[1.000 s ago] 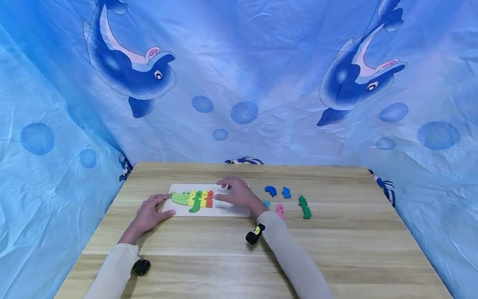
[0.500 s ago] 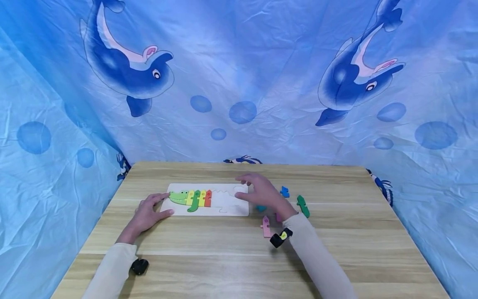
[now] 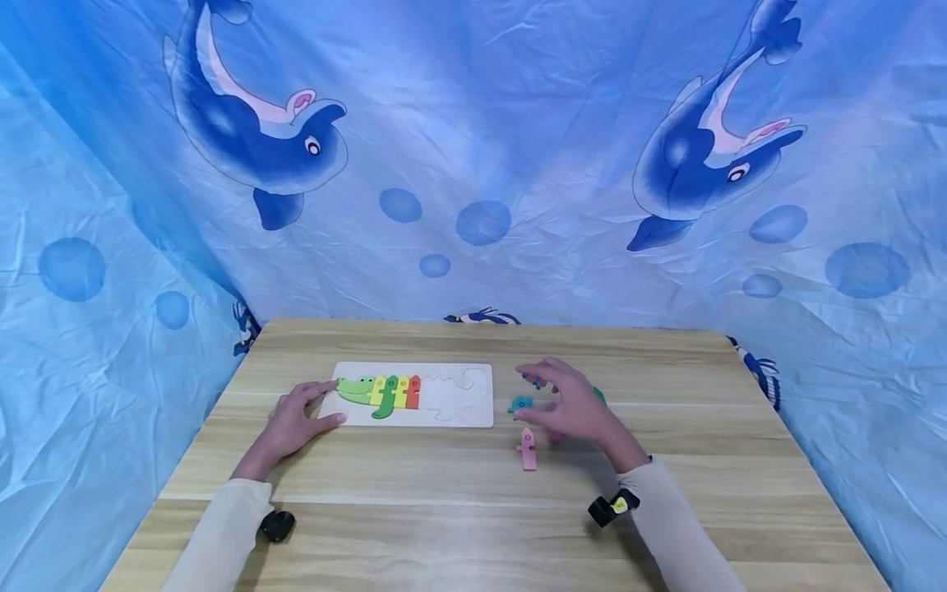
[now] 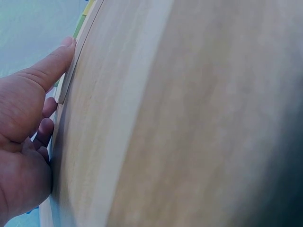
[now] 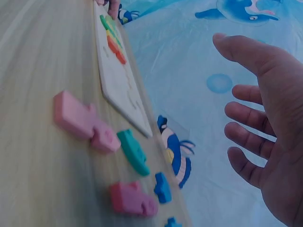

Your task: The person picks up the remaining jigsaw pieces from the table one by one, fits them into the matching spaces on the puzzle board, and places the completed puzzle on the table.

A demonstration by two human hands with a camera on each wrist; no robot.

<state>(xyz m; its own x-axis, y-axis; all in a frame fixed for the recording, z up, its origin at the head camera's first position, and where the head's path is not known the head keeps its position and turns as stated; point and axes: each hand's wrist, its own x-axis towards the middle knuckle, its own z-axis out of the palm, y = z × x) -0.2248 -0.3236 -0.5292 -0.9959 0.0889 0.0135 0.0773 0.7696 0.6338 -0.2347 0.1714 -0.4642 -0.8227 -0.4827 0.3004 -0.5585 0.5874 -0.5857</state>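
Observation:
A white crocodile puzzle board (image 3: 459, 399) lies left of centre in the head view, its left half filled with a green head, yellow, green and red pieces. My left hand (image 3: 291, 423) rests against its left end, index fingertip near the snout and thumb along the near edge; the left wrist view shows the thumb (image 4: 59, 59) pressing there. My right hand (image 3: 573, 403) hovers over the loose pieces, fingers bent apart and holding nothing. Below it are a teal piece (image 3: 521, 403), a pink piece (image 3: 528, 450), a second pink piece (image 5: 132, 198) and a blue piece (image 5: 162, 188).
A green piece (image 3: 600, 395) shows partly behind the right hand. Everything lies on a wood-grain table (image 3: 414, 510). A blue dolphin-print curtain (image 3: 473, 164) hangs round its far side and both sides.
My right hand has moved right from over the board to the loose pieces. The nearer pink piece and the teal piece have come into view. The left hand stays at the board.

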